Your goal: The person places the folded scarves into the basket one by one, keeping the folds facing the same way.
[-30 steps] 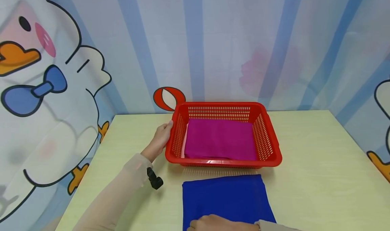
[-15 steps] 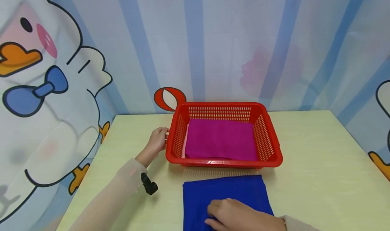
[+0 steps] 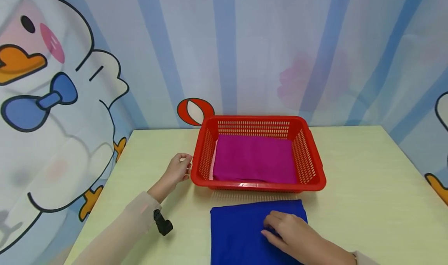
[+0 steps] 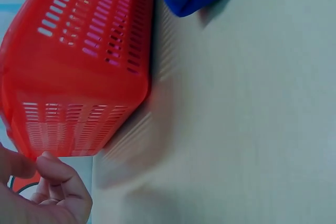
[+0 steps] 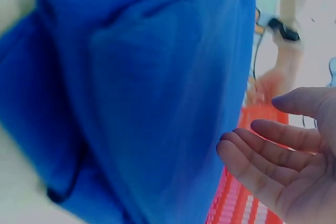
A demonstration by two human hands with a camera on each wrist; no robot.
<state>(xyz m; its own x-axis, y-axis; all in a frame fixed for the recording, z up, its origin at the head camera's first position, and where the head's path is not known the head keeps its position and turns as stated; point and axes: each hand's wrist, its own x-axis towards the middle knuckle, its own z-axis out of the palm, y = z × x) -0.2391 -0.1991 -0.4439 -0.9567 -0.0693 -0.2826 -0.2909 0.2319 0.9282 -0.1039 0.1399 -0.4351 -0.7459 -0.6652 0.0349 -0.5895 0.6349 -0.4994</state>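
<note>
A red plastic basket (image 3: pixel 311 156) stands at the back of the table, with a folded magenta cloth (image 3: pixel 253 158) lying in it. Under that cloth, a strip of pale pink cloth (image 3: pixel 212 168) shows at the left. My left hand (image 3: pixel 175 171) is beside the basket's left rim, fingers loosely bent and holding nothing; I cannot tell whether the fingertips touch the rim. In front of the basket lies a folded blue cloth (image 3: pixel 238 230). Over its right part is my right hand (image 3: pixel 294 232). The right wrist view shows those fingers (image 5: pixel 278 150) relaxed, with nothing between them.
The pale yellow table (image 3: pixel 364 203) reaches back to a printed curtain (image 3: pixel 259 55) with blue stripes. A black wrist camera (image 3: pixel 162 223) hangs from the left sleeve (image 3: pixel 122 226).
My left hand has let go of the basket's left rim and drawn slightly back toward me. The right hand has moved forward and right over the blue cloth. Basket and cloths look unmoved.
</note>
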